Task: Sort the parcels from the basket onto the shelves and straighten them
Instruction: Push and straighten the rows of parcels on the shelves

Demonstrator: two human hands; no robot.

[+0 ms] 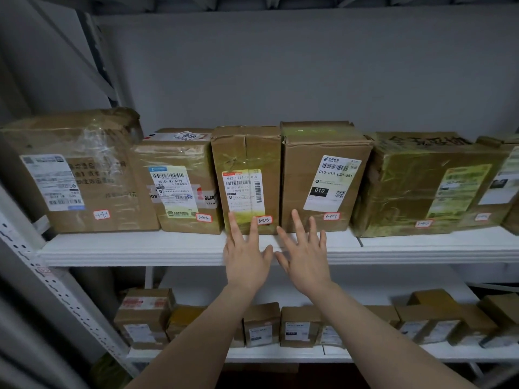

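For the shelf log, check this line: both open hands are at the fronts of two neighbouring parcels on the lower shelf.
One detail is wrong: the shelf. The head view shows the left hand and right hand open at the fronts of two neighbouring parcels, the 3-2-3 box and the 3-2-4 box, on the upper shelf.

A white upper shelf [134, 247] carries a row of cardboard parcels [323, 175], standing side by side with labels facing outward. The lower shelf [280, 355] beneath holds smaller parcels [299, 327], some of them stacked.
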